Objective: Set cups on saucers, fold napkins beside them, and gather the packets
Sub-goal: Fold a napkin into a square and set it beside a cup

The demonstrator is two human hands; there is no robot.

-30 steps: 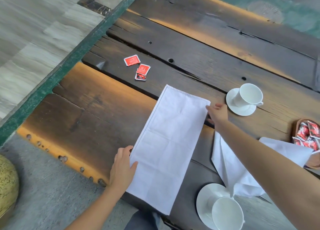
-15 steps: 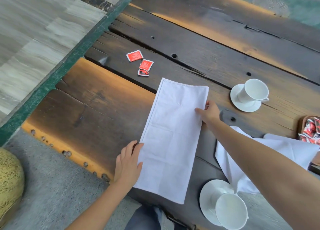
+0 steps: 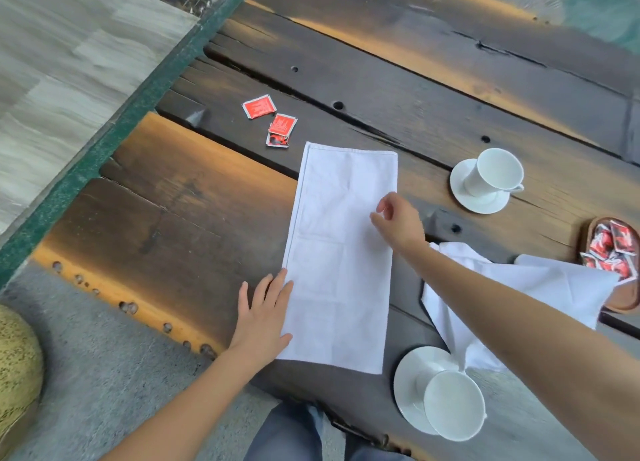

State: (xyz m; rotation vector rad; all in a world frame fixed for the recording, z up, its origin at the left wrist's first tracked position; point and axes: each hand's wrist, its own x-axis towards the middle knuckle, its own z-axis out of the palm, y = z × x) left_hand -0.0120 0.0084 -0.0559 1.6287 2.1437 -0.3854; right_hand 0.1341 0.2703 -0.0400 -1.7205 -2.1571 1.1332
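Note:
A white napkin (image 3: 341,252), folded into a long strip, lies flat on the dark wooden table (image 3: 194,218). My left hand (image 3: 265,313) rests flat on its near left edge, fingers straight. My right hand (image 3: 398,221) hovers over its right edge with fingers loosely curled, holding nothing. A white cup (image 3: 497,171) stands on a saucer (image 3: 478,200) at the far right. A second cup (image 3: 453,403) sits on a saucer (image 3: 410,381) close to me. Three red packets (image 3: 273,121) lie loose beyond the napkin.
A second white napkin (image 3: 540,290) lies crumpled under my right forearm. At the right edge a wooden dish (image 3: 623,303) holds several red packets (image 3: 611,249). The table's near edge runs along a grey floor (image 3: 104,374); a yellowish object (image 3: 17,374) sits at the left.
My right hand slid back along the napkin's right edge toward me and lifted off it. My left hand flattened on the near left edge. The napkin shifted slightly onto the table.

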